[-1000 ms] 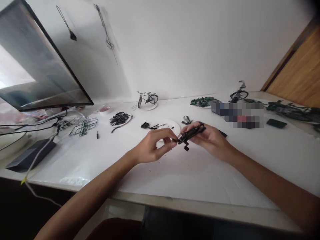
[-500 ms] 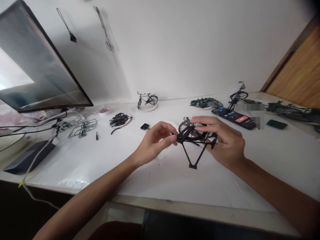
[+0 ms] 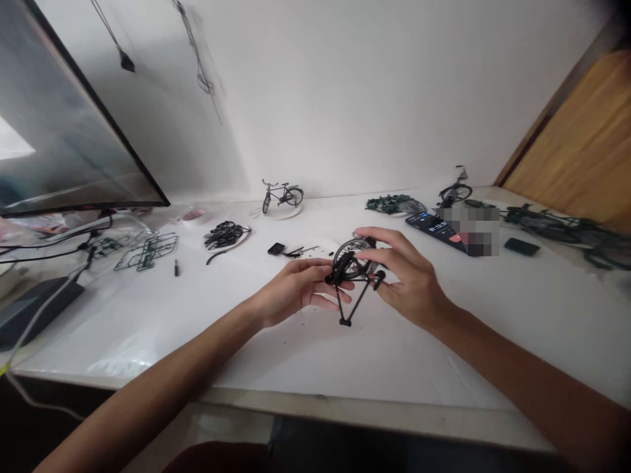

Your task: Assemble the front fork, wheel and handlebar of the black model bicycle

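A black model bicycle [image 3: 341, 269], partly built, is held above the table between my hands, its frame tubes pointing down toward me and a spoked wheel behind. My left hand [image 3: 290, 289] has its thumb and fingers closed around the chain-guard end, with the lower fingers passing behind the frame. From the other side, my right hand [image 3: 411, 272] grips the wheel and saddle end. Its fingertips lie over the wheel and its thumb is below. Just behind, a white plate [image 3: 320, 243] bears a few small dark parts, with a small black square piece [image 3: 276, 249] at its left.
A finished model bicycle [image 3: 283, 196] stands at the back, and another [image 3: 456, 190] behind a phone [image 3: 441, 233]. Plates of black parts [image 3: 224, 234] and green parts [image 3: 389, 203], sprues [image 3: 148, 251], a small screwdriver [image 3: 176, 268] and a monitor [image 3: 73, 131] surround the work area.
The view has shifted right. The model bicycle has turned slightly in my hands, and my left hand has moved from the near tip to a fuller hold with fingers behind the frame.
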Demonstrator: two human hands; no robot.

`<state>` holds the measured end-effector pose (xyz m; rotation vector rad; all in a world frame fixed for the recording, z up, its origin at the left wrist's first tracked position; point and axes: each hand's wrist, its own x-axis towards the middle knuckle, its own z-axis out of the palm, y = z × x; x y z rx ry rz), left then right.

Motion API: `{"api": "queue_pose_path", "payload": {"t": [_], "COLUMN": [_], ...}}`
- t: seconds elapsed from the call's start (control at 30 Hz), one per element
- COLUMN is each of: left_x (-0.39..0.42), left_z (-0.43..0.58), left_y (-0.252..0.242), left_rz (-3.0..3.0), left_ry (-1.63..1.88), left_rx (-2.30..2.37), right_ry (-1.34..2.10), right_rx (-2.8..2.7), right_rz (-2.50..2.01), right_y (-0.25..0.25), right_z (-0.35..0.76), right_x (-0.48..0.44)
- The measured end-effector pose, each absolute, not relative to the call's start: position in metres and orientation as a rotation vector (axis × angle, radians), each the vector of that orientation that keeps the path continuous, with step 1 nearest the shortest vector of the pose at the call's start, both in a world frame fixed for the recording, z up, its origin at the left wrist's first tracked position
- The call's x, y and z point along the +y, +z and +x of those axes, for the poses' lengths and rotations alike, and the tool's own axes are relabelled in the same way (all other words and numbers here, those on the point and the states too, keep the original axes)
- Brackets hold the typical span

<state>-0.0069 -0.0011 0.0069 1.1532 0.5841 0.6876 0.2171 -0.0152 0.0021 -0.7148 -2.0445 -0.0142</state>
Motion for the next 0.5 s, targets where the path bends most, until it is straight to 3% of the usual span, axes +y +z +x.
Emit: {"api": "queue_pose_path", "payload": {"t": [0.2,0.33,0.5], "left_x": [0.01,0.012,0.014], "left_z": [-0.011,-0.011,-0.009], "left_y": [0.01,0.009,0.005], "left_rz": [1.023,0.98,0.907], "left_ry": [0.804,0.949,0.984], "left_rx": [0.604,0.654,0.638], "right_ry": [0.03,0.186,0.216], "right_rx": [-2.001,-2.255,-2.352], "right_rz": [-1.017,-1.363,-1.393], "right_y": [0.009,0.001,-0.005], "right_z": [0.227,0.24,0.24], "right_x": [-0.014,-0.007,-0.003]}}
